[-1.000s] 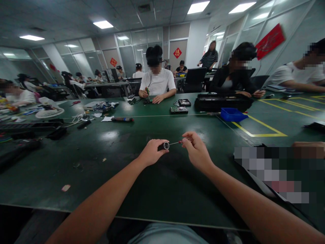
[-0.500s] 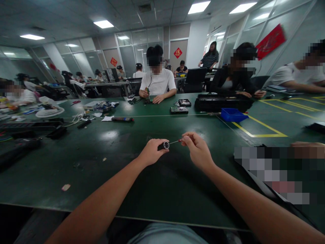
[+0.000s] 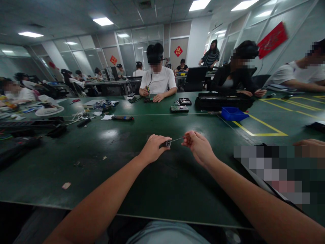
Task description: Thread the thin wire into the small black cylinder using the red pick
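Note:
My left hand [image 3: 152,148] is closed round a short dark cylinder [image 3: 168,143] with a round, silvery-rimmed end, its kind not clear. That end faces right and toward me. In my right hand [image 3: 198,145], closed fingers pinch a thin screwdriver [image 3: 177,139] with a reddish handle mostly hidden by the fingers. Its slim metal shaft points left, and the tip meets or lies very near the cylinder's rim; I cannot tell whether it is inside. Both hands are above the green table [image 3: 142,193].
A marker-like tool [image 3: 123,118] lies beyond my hands, with opened hard drives [image 3: 179,108] and a blue bin [image 3: 234,114] farther right. Dark casings [image 3: 19,150] and cables are at left. A co-worker [image 3: 157,79] sits opposite; another person's hand [image 3: 311,143] is at right.
The cylinder has turned slightly, so its rim looks brighter and its inside paler. My right hand has rolled, covering more of the screwdriver's handle; both hands stay close together.

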`<state>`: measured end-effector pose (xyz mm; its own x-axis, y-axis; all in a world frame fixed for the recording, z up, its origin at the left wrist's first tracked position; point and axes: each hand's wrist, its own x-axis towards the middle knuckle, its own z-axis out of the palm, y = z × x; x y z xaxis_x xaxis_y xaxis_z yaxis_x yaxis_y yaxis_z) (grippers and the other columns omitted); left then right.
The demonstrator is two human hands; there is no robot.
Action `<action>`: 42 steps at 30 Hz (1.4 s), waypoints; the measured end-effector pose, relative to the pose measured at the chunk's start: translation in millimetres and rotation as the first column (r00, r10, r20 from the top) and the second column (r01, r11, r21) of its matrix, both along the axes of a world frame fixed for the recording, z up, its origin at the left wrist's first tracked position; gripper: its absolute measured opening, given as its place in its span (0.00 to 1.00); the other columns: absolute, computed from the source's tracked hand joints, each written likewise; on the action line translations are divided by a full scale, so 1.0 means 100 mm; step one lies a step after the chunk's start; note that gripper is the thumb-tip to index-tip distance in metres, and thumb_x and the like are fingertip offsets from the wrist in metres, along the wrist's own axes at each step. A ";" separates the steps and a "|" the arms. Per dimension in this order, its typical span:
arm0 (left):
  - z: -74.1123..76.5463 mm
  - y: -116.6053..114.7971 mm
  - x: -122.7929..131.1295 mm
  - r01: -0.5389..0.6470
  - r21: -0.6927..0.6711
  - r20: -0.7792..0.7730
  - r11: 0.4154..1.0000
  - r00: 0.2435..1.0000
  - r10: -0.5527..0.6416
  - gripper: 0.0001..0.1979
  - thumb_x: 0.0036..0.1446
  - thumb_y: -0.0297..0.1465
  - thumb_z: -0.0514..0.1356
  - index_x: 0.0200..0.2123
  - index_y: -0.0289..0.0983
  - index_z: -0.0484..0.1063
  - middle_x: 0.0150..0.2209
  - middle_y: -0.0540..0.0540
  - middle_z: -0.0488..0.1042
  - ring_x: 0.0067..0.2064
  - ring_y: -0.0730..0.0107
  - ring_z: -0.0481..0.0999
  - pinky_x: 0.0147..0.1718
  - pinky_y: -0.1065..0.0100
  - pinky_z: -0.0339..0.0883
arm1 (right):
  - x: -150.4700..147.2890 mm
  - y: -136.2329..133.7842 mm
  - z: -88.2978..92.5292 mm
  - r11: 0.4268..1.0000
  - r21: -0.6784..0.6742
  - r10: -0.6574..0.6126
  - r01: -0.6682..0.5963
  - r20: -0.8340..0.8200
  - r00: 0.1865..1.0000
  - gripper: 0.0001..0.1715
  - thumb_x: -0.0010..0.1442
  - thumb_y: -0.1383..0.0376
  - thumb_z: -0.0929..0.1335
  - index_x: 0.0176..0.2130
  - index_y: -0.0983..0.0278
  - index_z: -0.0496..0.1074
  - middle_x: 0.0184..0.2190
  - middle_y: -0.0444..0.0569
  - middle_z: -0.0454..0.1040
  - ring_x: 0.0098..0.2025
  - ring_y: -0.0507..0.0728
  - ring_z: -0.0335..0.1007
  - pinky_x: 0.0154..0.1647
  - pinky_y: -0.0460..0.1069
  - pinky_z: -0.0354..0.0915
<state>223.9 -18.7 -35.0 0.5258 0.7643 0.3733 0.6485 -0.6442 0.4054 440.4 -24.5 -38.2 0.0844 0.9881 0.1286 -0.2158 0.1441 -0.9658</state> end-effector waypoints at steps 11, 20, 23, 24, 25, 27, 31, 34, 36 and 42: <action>-0.10 0.06 -0.05 -0.052 0.010 -0.105 0.999 0.993 0.053 0.18 0.61 0.34 0.63 0.54 0.44 0.72 0.49 0.46 0.77 0.51 0.59 0.73 0.55 0.53 0.59 | -0.01 0.08 -0.10 0.997 0.060 -0.066 0.056 0.180 0.981 0.22 0.59 0.45 0.67 0.34 0.62 0.70 0.27 0.45 0.71 0.28 0.54 0.69 0.33 0.52 0.69; -0.10 0.04 -0.01 -0.068 -0.034 -0.099 0.997 0.993 0.064 0.19 0.60 0.35 0.64 0.54 0.43 0.72 0.47 0.46 0.78 0.50 0.58 0.73 0.54 0.53 0.59 | -0.04 -0.06 0.00 0.967 0.245 -0.158 0.065 0.379 0.912 0.17 0.65 0.51 0.63 0.38 0.61 0.69 0.30 0.47 0.74 0.31 0.56 0.71 0.36 0.53 0.68; -0.09 0.03 0.00 -0.067 -0.054 -0.086 0.996 0.994 0.063 0.18 0.60 0.36 0.64 0.54 0.42 0.72 0.46 0.47 0.78 0.49 0.58 0.74 0.54 0.53 0.59 | -0.04 -0.13 0.06 0.952 0.300 -0.211 0.061 0.499 0.841 0.16 0.67 0.53 0.61 0.38 0.61 0.69 0.30 0.48 0.76 0.32 0.57 0.72 0.37 0.53 0.68; -0.09 0.02 0.00 -0.070 -0.060 -0.085 0.996 0.994 0.065 0.18 0.60 0.36 0.64 0.54 0.42 0.72 0.46 0.47 0.78 0.49 0.58 0.74 0.54 0.53 0.59 | -0.05 -0.15 0.08 0.947 0.317 -0.222 0.055 0.521 0.824 0.15 0.67 0.53 0.61 0.38 0.61 0.69 0.30 0.49 0.76 0.33 0.57 0.73 0.37 0.53 0.68; -0.08 0.02 0.00 -0.073 -0.068 -0.086 0.995 0.994 0.067 0.19 0.60 0.36 0.64 0.54 0.42 0.72 0.46 0.46 0.78 0.49 0.58 0.74 0.54 0.53 0.60 | -0.05 -0.16 0.09 0.943 0.330 -0.229 0.048 0.538 0.811 0.15 0.67 0.54 0.61 0.39 0.61 0.68 0.31 0.49 0.76 0.33 0.57 0.73 0.37 0.53 0.68; -0.07 0.01 0.00 -0.080 -0.080 -0.090 0.994 0.993 0.073 0.19 0.60 0.36 0.64 0.54 0.42 0.72 0.46 0.46 0.78 0.49 0.58 0.74 0.54 0.53 0.60 | -0.05 -0.18 0.10 0.938 0.344 -0.229 0.027 0.562 0.795 0.15 0.68 0.54 0.60 0.39 0.61 0.68 0.31 0.49 0.77 0.34 0.58 0.74 0.37 0.53 0.68; -0.10 0.01 0.01 -0.075 -0.082 -0.096 0.994 0.993 0.067 0.20 0.60 0.37 0.64 0.55 0.42 0.73 0.46 0.45 0.78 0.49 0.57 0.74 0.55 0.53 0.60 | -0.05 -0.18 0.10 0.942 0.336 -0.212 -0.008 0.612 0.762 0.14 0.68 0.55 0.60 0.40 0.61 0.68 0.31 0.50 0.77 0.35 0.58 0.76 0.38 0.53 0.68; -0.12 0.02 0.00 -0.076 -0.071 -0.124 0.995 0.990 0.067 0.21 0.60 0.38 0.64 0.56 0.43 0.72 0.46 0.45 0.77 0.49 0.56 0.74 0.55 0.52 0.60 | -0.05 -0.18 0.10 0.942 0.337 -0.229 -0.005 0.650 0.725 0.13 0.68 0.57 0.60 0.39 0.61 0.67 0.31 0.49 0.77 0.35 0.59 0.76 0.37 0.53 0.67; -0.13 0.03 0.00 -0.087 -0.068 -0.146 0.994 0.986 0.077 0.21 0.60 0.39 0.63 0.56 0.43 0.72 0.46 0.45 0.77 0.49 0.55 0.73 0.54 0.51 0.61 | -0.05 -0.18 0.10 0.938 0.346 -0.254 0.010 0.671 0.697 0.13 0.68 0.57 0.60 0.39 0.61 0.67 0.30 0.49 0.77 0.34 0.59 0.75 0.37 0.53 0.66; -0.08 0.01 0.00 -0.124 -0.100 -0.129 0.987 0.985 0.110 0.20 0.60 0.38 0.63 0.56 0.43 0.72 0.47 0.44 0.77 0.50 0.55 0.73 0.52 0.54 0.63 | -0.03 -0.16 0.10 0.936 0.350 -0.279 0.035 0.678 0.681 0.13 0.68 0.57 0.60 0.37 0.60 0.67 0.30 0.49 0.77 0.34 0.59 0.75 0.36 0.53 0.65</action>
